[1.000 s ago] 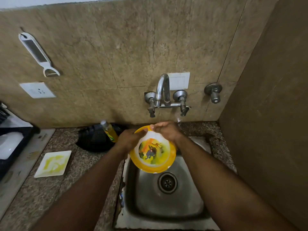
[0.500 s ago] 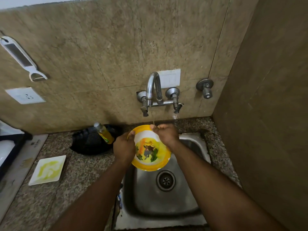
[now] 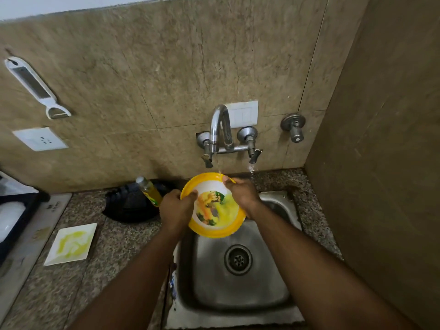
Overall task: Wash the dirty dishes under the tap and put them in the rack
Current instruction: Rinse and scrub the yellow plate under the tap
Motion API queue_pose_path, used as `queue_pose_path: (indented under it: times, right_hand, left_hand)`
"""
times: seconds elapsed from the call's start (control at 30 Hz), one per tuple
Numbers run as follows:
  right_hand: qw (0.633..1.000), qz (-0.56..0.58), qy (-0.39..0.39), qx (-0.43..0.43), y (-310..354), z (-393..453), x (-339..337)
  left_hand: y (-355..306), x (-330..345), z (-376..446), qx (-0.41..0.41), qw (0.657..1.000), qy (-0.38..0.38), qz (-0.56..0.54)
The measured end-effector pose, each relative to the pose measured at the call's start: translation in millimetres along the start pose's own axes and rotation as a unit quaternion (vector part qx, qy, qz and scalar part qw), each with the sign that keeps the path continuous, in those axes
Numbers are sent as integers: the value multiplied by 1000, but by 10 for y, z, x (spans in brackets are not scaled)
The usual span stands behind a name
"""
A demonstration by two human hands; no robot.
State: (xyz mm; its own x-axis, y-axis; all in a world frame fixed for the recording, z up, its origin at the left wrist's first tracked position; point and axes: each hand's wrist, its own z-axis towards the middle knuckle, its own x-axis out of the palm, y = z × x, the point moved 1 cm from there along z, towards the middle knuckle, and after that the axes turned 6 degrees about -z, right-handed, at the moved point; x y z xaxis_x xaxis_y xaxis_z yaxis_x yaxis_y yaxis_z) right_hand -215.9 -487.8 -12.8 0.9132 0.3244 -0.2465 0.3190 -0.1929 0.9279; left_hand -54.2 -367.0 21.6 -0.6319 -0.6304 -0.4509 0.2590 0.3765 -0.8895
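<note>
Your left hand [image 3: 175,208] grips the yellow plate's [image 3: 214,228] left rim, your right hand [image 3: 240,192] pinches the top edge — plate tilted over the sink [image 3: 273,294], under the tap's [image 3: 220,122] thin stream.

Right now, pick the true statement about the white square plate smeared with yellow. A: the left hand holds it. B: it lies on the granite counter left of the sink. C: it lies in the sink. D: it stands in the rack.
B: the square plate lies flat on the counter, left of the sink, with neither hand on it.
</note>
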Motion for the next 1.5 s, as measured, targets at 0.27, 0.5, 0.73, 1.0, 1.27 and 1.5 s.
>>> queue_pose_path:
  times: [0.27, 0.5, 0.73, 1.0, 1.27, 1.5]
  right_hand:
    - [978, -103, 161, -82, 131, 23, -160]
    - [988, 108, 97, 58, -198, 9, -147]
    - [997, 5, 79, -24, -95, 77, -77]
    - [997, 36, 10, -60, -260, 66, -2]
    - [975, -93, 147, -135, 55, 119, -124]
    - [987, 119, 100, 34, -251, -2, -214]
  left_hand:
    - [-143, 177, 275, 82, 969, 218, 86]
    - [-123, 222, 106, 138, 983, 107, 61]
    - [47, 182, 23, 63, 998, 12, -15]
    - [123, 162, -39, 23, 999, 19, -25]
    - [-47, 253, 225, 103, 970, 189, 115]
    - [-53, 293, 162, 137, 982, 77, 108]
